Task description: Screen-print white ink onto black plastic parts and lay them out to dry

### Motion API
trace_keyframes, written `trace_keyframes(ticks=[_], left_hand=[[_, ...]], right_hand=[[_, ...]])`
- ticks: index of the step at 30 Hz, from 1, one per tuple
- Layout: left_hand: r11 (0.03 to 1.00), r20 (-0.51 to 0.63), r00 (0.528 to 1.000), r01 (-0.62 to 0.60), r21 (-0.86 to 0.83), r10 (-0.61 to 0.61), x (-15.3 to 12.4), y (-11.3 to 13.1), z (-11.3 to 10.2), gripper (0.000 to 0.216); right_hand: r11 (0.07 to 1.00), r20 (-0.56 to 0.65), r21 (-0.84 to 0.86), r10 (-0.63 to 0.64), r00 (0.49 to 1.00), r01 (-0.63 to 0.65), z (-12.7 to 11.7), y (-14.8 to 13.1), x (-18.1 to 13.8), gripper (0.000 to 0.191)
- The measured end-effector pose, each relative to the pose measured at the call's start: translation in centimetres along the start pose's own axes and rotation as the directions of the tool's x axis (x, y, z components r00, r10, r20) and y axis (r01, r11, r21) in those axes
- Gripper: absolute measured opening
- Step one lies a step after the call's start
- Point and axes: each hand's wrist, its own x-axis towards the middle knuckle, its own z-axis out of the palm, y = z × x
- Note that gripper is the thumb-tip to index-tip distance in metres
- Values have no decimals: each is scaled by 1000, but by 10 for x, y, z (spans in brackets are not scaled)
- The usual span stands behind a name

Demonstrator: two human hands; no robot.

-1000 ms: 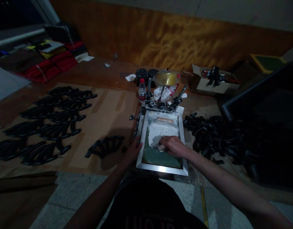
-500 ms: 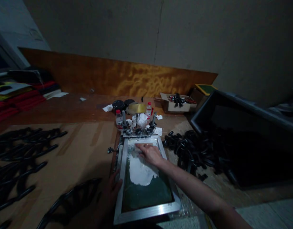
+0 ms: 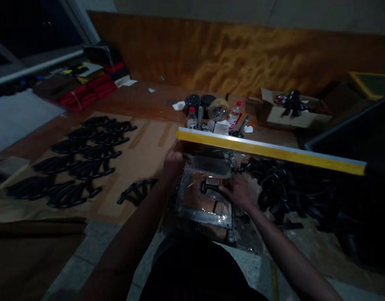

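A screen printing frame (image 3: 270, 151) is tilted up on edge, its yellow underside rim towards me. My left hand (image 3: 175, 156) is at the frame's left end, fingers closed around its edge as far as the dim light shows. Below the raised frame lies a flat metal-edged base (image 3: 205, 215) with a clear film over it. My right hand (image 3: 239, 191) pinches one end of a black curved plastic handle (image 3: 212, 187) above the middle of this base.
Rows of black handles (image 3: 92, 163) lie on cardboard at left, with a smaller group (image 3: 136, 191) nearer. A heap of black handles (image 3: 276, 188) is at right beside a dark bin (image 3: 361, 138). Behind stand red-capped bottles (image 3: 234, 113), a tape roll (image 3: 219, 109) and a carton (image 3: 300, 119).
The screen frame has gone from lying flat to raised. My right hand has left its surface and now holds a black handle over the base. The view has shifted left and down.
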Motion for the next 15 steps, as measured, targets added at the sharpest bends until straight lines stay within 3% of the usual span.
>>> trace_keyframes(ticks=[3,5,7,8,9,10,12,15], left_hand=[[1000,-37,999,18,-4,-18,-16,-11,6,42],[989,11,989,149,17,-149,-43,-33,10,48],[934,149,923,343,97,-354,-78,-60,15,54],[913,212,888,393,110,-408,-95,-73,18,54],[905,198,883,413,106,-426,-110,-85,20,54],[898,151,885,427,109,-440,-122,-95,21,52],[886,-65,894,447,122,-443,-136,-109,15,47],[851,-349,833,502,154,-429,-140,-121,-23,42]], right_hand=[[998,125,-57,10,992,-3,15,-34,-5,23],[997,161,-9,80,984,-79,13,-44,-5,24],[991,109,88,86,990,-96,12,-53,-6,28],[989,56,135,54,997,-61,14,-59,-6,28],[986,7,168,-5,1000,4,18,-68,-7,28],[979,-30,182,-84,996,88,23,-80,-9,27],[952,-51,159,-258,965,263,34,-110,-12,24],[860,-15,125,-497,868,495,46,-161,-13,23]])
